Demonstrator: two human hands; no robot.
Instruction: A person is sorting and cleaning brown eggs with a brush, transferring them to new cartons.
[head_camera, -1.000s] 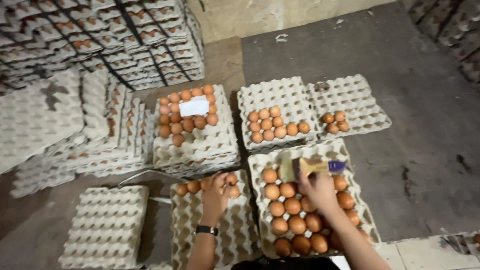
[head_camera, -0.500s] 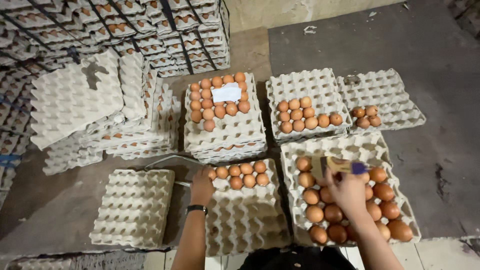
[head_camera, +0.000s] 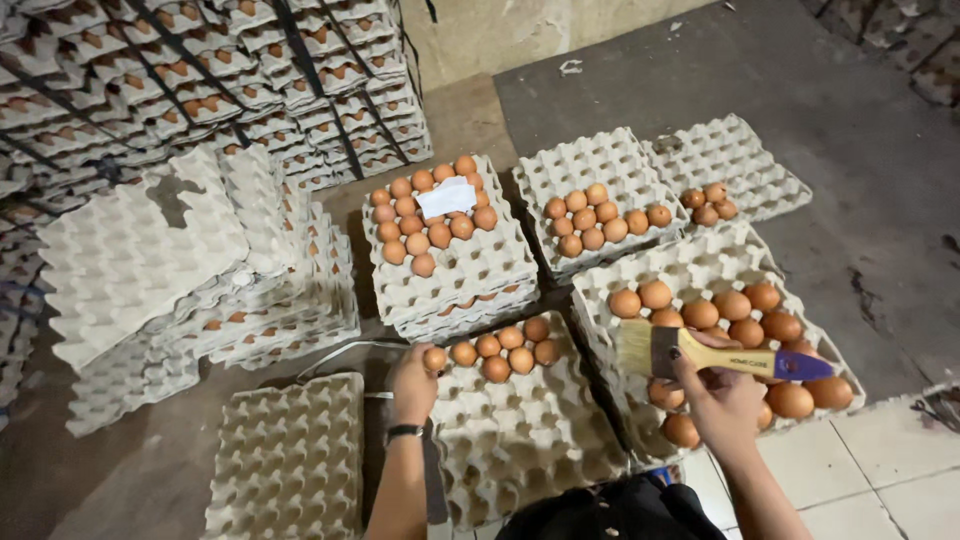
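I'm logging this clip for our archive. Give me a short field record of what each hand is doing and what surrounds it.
left hand: fingers set a brown egg at the end of a row on the middle tray
right hand: holds a paintbrush over the fuller egg tray
ahead: three partly filled tray stacks
left: empty trays

Pretty cramped here: egg trays (head_camera: 520, 440) packed edge to edge, with only a thin floor gap by the empty tray (head_camera: 290, 460) on the left. The tilted tray stack (head_camera: 150, 260) and the strapped wall of crates (head_camera: 200, 80) block the left. The dark floor (head_camera: 860, 120) on the right is open.
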